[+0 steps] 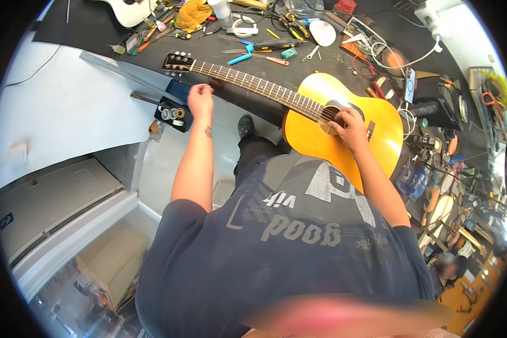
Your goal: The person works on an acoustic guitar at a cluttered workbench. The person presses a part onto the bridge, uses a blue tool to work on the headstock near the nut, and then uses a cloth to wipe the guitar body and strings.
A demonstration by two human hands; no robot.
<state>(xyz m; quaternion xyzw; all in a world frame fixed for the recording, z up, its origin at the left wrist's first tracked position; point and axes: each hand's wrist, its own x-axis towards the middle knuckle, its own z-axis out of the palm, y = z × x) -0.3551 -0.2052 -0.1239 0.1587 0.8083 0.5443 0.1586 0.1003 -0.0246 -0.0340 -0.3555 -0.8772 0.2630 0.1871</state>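
An acoustic guitar (315,145) with a yellow top lies face up, its body at the bench's near edge in front of me. Its fretted neck (253,83) runs up to the left, ending in a dark headstock (178,62) with tuning pegs. Over the strings at the sound hole is my right hand (350,128), fingers bent and thumb apart from them; I see nothing in its grasp. My left hand (200,100) hovers just on the near side of the neck, below the headstock, apart from it. Its fingers are curled closed, with no object showing.
Pliers, knives and other tools (290,28) litter the dark bench (152,55) beyond the neck. A yellow cloth (193,14) and a white guitar body (128,10) lie at the back left. Cables and a power strip (422,141) crowd the right. Tape rolls (173,114) sit below the left bench edge.
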